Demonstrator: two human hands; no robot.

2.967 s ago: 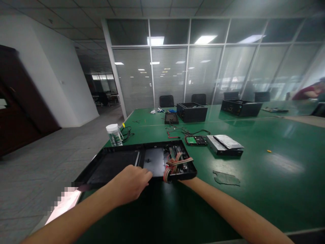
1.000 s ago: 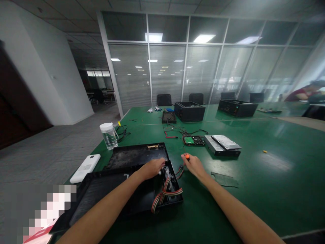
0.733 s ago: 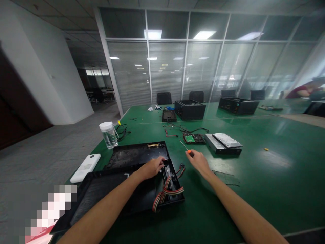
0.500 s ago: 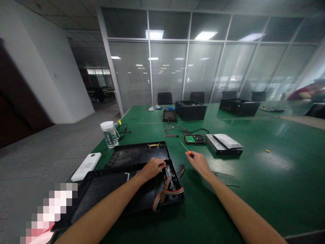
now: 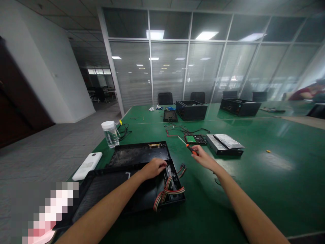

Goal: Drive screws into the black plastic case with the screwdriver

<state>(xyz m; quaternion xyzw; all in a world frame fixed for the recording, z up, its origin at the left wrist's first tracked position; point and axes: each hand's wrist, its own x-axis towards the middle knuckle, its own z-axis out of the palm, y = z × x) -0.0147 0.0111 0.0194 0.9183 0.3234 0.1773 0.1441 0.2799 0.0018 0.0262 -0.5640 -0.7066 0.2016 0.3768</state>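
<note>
One screwdriver (image 5: 191, 149) fills the right grip (image 5: 203, 157) beside the black case (image 5: 144, 196); the left grip (image 5: 153, 168), its hold unclear, seemingly works inside; steadiness likely needed next.

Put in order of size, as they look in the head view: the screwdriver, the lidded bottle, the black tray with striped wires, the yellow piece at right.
1. Black tray
2. Lidded bottle
3. Screwdriver, partly covered by the right hand
4. Yellow piece
</note>
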